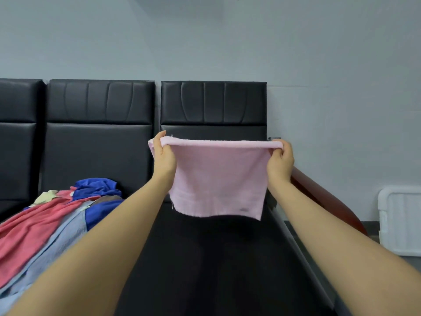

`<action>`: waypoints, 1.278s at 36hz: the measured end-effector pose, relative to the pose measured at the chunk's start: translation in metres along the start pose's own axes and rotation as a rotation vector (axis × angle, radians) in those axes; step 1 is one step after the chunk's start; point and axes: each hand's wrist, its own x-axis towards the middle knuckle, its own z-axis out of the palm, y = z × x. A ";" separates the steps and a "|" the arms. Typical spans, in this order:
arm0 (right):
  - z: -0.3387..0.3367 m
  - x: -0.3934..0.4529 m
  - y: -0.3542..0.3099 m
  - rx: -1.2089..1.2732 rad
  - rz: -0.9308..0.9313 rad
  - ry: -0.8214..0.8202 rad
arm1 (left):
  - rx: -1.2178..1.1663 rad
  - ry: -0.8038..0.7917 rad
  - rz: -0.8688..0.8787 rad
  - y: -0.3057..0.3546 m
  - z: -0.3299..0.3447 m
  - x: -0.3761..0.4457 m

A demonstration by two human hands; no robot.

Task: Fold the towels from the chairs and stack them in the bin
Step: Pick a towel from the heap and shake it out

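The pink towel (217, 179) hangs in the air over the black chair seat (205, 258), held up by its top corners. The left hand (164, 153) and the right hand (281, 159) each pinch a corner with their fingers clamped on the cloth, so it hangs flat and is easy to fold. A pile of towels (45, 226) waits on the next seat. The white bin (399, 222) sits on the floor to the right, past the red armrest (323, 197).

A waiting room, judging by joined black padded chairs (100, 124) against a bare grey wall (319, 53).
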 end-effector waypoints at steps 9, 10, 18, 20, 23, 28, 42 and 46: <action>-0.023 -0.035 0.030 -0.084 0.092 -0.057 | 0.115 0.124 -0.108 -0.036 -0.020 -0.044; -0.024 -0.037 0.032 -0.104 0.096 -0.062 | 0.152 0.159 -0.104 -0.039 -0.021 -0.046; -0.047 -0.063 0.050 -0.368 0.175 0.020 | 0.516 0.196 -0.196 -0.053 -0.039 -0.085; -0.051 -0.069 0.054 -0.418 0.197 0.007 | 0.529 0.188 -0.238 -0.057 -0.041 -0.089; -0.053 -0.076 0.064 -0.463 0.259 -0.044 | 0.570 0.150 -0.278 -0.068 -0.042 -0.091; -0.048 -0.076 0.088 -0.527 0.352 -0.120 | 0.734 0.076 -0.292 -0.097 -0.042 -0.079; -0.028 -0.077 0.171 -0.808 0.383 -0.339 | 1.005 -0.129 -0.409 -0.179 -0.037 -0.067; -0.021 -0.076 0.180 -0.860 0.271 -0.322 | 1.051 -0.070 -0.377 -0.191 -0.038 -0.061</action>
